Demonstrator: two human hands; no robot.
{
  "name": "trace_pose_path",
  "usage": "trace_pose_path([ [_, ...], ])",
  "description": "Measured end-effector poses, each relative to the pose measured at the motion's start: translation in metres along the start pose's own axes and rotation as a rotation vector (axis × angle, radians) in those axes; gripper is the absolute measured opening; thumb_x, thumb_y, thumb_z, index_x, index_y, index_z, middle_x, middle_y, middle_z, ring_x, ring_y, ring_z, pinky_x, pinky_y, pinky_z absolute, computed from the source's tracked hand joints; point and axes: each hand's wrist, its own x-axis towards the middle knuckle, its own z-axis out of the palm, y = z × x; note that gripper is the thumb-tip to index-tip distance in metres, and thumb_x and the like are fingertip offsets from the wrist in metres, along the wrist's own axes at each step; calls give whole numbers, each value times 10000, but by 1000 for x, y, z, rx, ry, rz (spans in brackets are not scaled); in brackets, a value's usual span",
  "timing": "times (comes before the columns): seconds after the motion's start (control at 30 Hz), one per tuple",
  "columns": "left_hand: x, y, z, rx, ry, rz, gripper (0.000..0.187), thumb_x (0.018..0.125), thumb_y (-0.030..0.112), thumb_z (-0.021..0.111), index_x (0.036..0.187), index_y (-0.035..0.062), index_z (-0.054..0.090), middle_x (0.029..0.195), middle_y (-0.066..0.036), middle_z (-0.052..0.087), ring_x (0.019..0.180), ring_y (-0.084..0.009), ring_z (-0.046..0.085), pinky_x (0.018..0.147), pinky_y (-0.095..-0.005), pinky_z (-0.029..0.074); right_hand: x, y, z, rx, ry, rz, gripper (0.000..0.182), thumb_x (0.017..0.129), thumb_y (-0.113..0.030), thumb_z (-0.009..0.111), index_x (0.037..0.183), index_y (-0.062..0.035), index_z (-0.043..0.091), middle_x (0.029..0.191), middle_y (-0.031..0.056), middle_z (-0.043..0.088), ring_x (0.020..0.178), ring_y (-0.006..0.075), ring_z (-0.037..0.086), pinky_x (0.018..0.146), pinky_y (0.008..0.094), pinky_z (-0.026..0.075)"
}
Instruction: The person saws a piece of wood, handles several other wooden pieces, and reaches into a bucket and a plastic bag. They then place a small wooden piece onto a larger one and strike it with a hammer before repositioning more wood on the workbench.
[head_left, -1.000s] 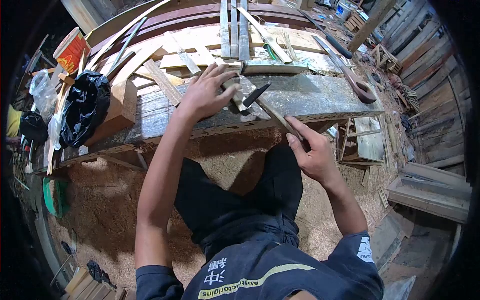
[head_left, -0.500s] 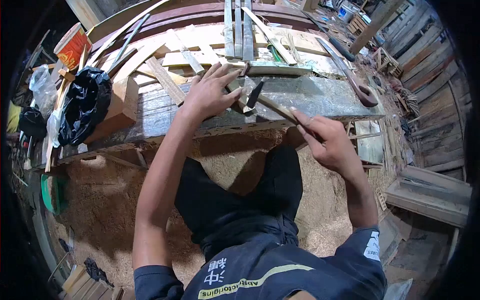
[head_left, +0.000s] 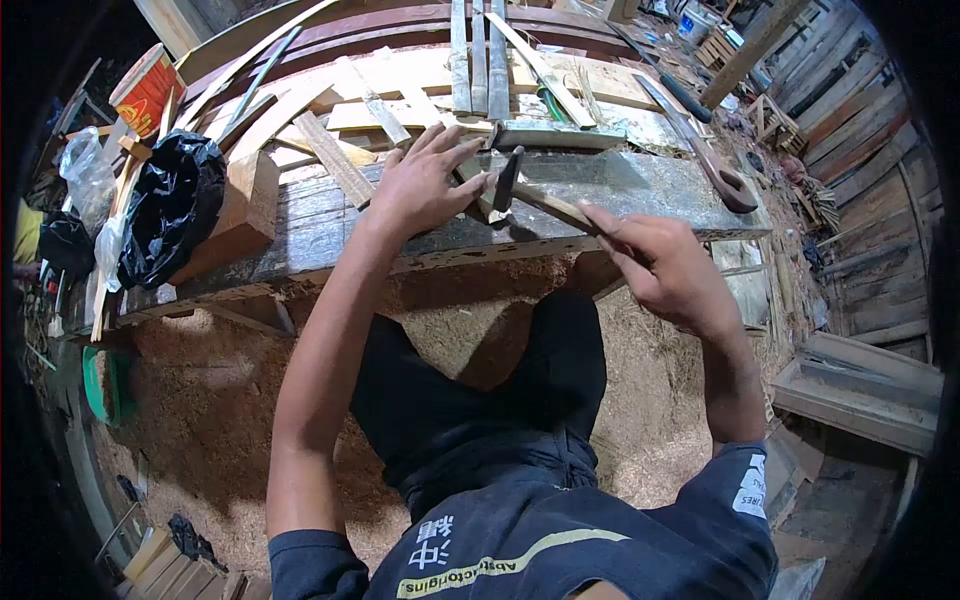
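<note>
My right hand (head_left: pixel 655 250) is wrapped around the wooden handle of a hammer (head_left: pixel 553 206). The dark hammer head stands over the near end of a narrow wooden strip (head_left: pixel 492 206), close to the bench's front edge. My left hand (head_left: pixel 425 180) lies over that strip with its fingers spread, the thumb reaching toward the hammer head. The palm and fingers hide part of the strip. Beneath all this is a worn wooden workbench (head_left: pixel 310 225).
Behind the hands lie loose wooden slats (head_left: pixel 335 160) and a short beam (head_left: pixel 560 136). A handsaw (head_left: pixel 715 165) rests at the right. On the left are a wood block (head_left: pixel 245 200), a black plastic bag (head_left: pixel 170 215) and a red bucket (head_left: pixel 148 92). Sawdust covers the floor.
The hammer head has turned a little more upright over the strip's end. My right hand has shifted slightly right, its elbow moving outward; my left hand stays in place.
</note>
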Motion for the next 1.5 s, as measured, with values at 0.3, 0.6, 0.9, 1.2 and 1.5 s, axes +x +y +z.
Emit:
trace_pose_path([
  [0.3, -1, 0, 2, -28, 46, 25, 629, 962, 586, 511, 1527, 315, 458, 1642, -29, 340, 1543, -220, 241, 1242, -555, 216, -2, 6, 3, -9, 21, -26, 506, 939, -94, 615, 1439, -160, 571, 819, 183, 616, 755, 379, 616, 727, 456, 501],
  [0.6, -1, 1, 1, -13, 57, 39, 688, 963, 648, 451, 1522, 248, 478, 1633, -55, 360, 1538, -223, 261, 1232, -560, 226, -3, 1, -2, -78, -3, -24, 540, 934, -84, 604, 1461, -186, 553, 838, 179, 615, 792, 361, 621, 734, 450, 500],
  [0.9, -1, 2, -1, -34, 62, 41, 700, 958, 657, 456, 1510, 229, 499, 1636, -63, 356, 1538, -230, 264, 1219, -573, 242, -2, 7, 4, -44, 55, -22, 521, 935, -91, 623, 1444, -186, 570, 812, 182, 605, 777, 374, 617, 739, 449, 498],
  [1.2, -4, 0, 0, -35, 78, 50, 634, 975, 582, 455, 1511, 245, 491, 1630, -52, 364, 1534, -226, 269, 1230, -584, 217, -1, 5, 14, 24, 180, -50, 488, 951, -98, 632, 1435, -122, 573, 818, 183, 626, 740, 355, 627, 700, 433, 508],
  [1.5, -12, -5, -23, -277, 29, 363, 549, 709, 114, 631, 1247, 188, 707, 1407, -77, 546, 1361, -270, 472, 1238, -459, 323, -12, 22, 56, 237, 397, 101, 390, 975, -124, 630, 1357, -46, 629, 1054, 259, 709, 901, 359, 715, 812, 388, 540],
])
